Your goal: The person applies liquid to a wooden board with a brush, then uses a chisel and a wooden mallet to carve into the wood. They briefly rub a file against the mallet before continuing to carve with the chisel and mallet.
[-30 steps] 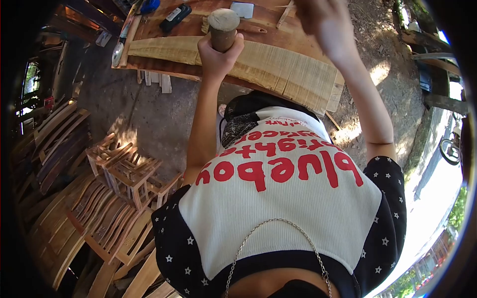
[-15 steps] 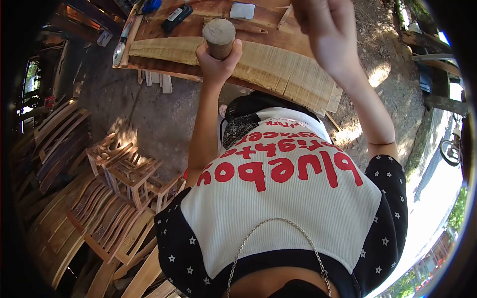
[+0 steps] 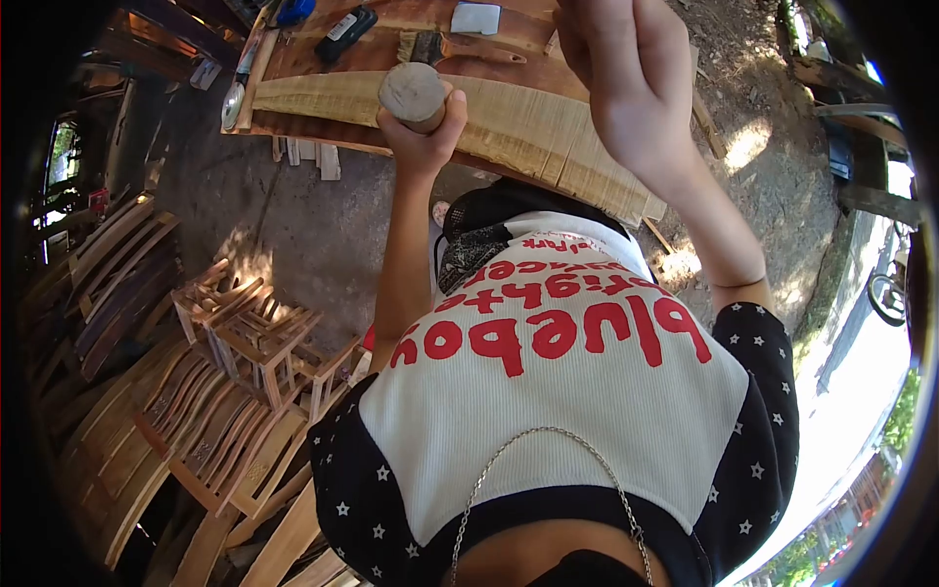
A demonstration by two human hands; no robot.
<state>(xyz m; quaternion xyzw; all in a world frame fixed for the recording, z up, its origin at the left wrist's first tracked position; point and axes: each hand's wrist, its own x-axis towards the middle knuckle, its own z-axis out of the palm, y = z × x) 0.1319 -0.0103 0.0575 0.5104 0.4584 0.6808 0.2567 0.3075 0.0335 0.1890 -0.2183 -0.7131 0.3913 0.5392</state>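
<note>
My left hand (image 3: 423, 137) is closed around a short cylinder (image 3: 412, 93) with a flat, pale grey round end facing up. It holds the cylinder over the near side of the table, above a pale plank (image 3: 533, 127). Just behind it lies a flat brush (image 3: 423, 46) with a wooden handle. My right hand (image 3: 641, 98) is raised at the top edge of the view, over the plank's right part. Its fingers are bent together and partly cut off by the frame; I cannot tell what they hold.
On the reddish wooden tabletop (image 3: 386, 67) lie a black tool with a white label (image 3: 346, 35), a blue item (image 3: 293, 11) and a white square pad (image 3: 475, 18). Small wooden frames (image 3: 254, 342) and stacked curved slats (image 3: 210, 421) stand at lower left.
My left hand has shifted slightly left and toward me with the cylinder, uncovering the brush behind it. My right hand has moved a little left and down in the view.
</note>
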